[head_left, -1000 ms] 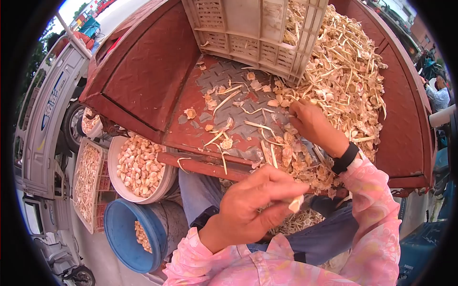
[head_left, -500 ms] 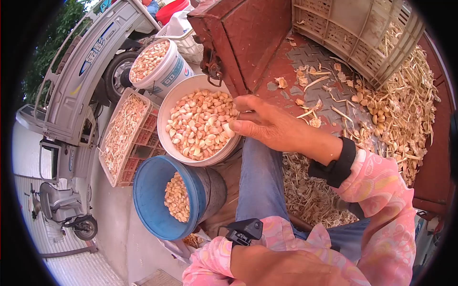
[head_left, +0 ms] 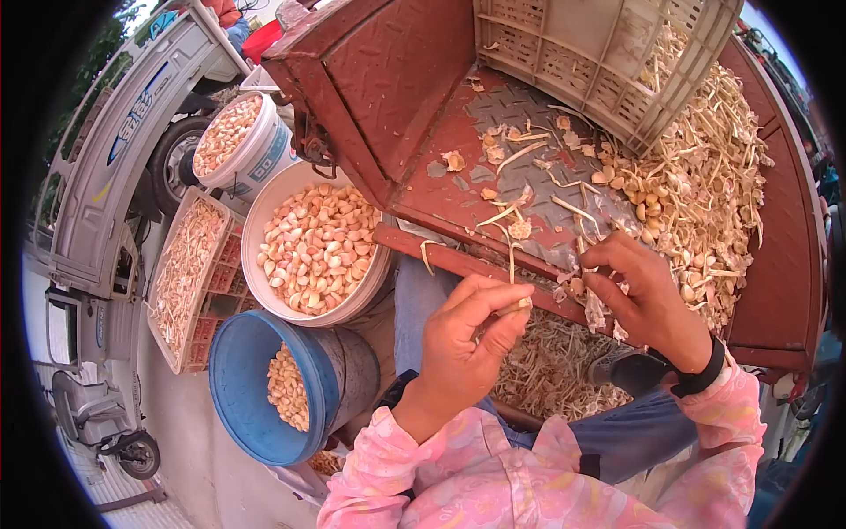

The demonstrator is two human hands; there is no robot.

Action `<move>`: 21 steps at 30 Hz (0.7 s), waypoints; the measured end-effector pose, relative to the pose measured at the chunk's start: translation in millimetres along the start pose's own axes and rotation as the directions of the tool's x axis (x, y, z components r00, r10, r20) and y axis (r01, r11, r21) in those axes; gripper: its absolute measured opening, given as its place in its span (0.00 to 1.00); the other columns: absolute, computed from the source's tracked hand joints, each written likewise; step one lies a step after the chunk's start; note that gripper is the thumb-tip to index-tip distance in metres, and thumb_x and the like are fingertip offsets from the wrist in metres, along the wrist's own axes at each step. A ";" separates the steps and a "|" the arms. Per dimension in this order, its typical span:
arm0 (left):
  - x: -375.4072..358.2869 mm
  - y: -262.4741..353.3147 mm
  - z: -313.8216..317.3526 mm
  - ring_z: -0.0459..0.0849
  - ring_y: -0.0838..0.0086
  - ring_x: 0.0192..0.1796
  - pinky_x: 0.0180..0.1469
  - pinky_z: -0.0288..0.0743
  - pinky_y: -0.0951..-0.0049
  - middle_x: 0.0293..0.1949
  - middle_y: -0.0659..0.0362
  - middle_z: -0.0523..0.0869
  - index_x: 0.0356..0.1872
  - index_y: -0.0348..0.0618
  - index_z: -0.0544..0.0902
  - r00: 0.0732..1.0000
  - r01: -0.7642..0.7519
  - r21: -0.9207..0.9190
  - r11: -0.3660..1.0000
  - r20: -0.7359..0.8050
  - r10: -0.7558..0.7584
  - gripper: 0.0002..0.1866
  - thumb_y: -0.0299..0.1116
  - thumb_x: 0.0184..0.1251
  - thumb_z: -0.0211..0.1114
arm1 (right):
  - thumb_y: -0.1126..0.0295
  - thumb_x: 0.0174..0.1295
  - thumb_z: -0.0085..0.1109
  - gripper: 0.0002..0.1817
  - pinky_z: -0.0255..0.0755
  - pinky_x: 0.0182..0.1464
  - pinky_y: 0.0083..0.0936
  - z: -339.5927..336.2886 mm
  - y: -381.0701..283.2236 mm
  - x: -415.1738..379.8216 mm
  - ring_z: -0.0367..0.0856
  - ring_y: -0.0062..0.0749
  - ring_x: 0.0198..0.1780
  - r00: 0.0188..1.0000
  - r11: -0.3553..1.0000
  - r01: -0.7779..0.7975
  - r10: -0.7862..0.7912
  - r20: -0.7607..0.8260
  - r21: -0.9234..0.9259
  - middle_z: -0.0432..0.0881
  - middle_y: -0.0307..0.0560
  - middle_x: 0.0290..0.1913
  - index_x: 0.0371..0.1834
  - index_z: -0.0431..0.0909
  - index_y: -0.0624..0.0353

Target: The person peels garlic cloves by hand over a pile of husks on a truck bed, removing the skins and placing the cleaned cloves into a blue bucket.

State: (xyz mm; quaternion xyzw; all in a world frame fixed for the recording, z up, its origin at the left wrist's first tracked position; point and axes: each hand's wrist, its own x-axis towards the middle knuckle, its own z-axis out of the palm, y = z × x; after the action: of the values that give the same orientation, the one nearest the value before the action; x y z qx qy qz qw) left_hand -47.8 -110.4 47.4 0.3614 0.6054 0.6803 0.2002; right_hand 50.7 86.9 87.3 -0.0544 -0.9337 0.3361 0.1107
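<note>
Red-painted metal forms the truck bed (head_left: 432, 234), and the 2 hands are now together at its near edge. 0.5 s ago the right hand (head_left: 648, 295) was over the round white plastic bucket (head_left: 254, 220) heaped with pale garlic cloves (head_left: 317, 251); it has since come back to the husk litter, so the handling has shifted from the bucket to the bed's edge. Its thumb and index finger are bent close to papery scraps, and whether they grip anything I cannot tell. The left hand (head_left: 463, 348) is raised beside it, thumb and index finger pinched on 1 small cream garlic piece (head_left: 526, 303), probably a clove, which sits at the fingertips, apart from the right hand. That puts 1 piece in hand, by my reading, and the right hand free of the bucket. Beyond the right hand spreads a tan pile of dry husks and stems (head_left: 727, 150), below a dirty off-white slatted plastic crate (head_left: 573, 66). The blue-lined plastic bucket (head_left: 233, 383) beside the white one holds fewer cloves.
</note>
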 end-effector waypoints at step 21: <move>96.4 -26.3 67.8 0.81 0.56 0.36 0.38 0.74 0.63 0.36 0.49 0.79 0.42 0.36 0.79 0.972 -0.196 0.585 0.787 0.224 0.076 0.10 0.24 0.58 0.59 | 0.71 0.54 0.57 0.08 0.71 0.38 0.40 -21.0 109.7 -32.0 0.78 0.51 0.35 0.979 0.941 -0.187 0.156 -0.129 -0.281 0.77 0.52 0.32 0.37 0.76 0.59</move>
State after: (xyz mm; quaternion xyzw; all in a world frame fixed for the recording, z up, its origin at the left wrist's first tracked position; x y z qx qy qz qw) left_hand -65.9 8.9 46.3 0.5117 0.7408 0.4276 0.0810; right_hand 89.8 178.5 27.4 -0.1688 -0.9577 0.1995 0.1206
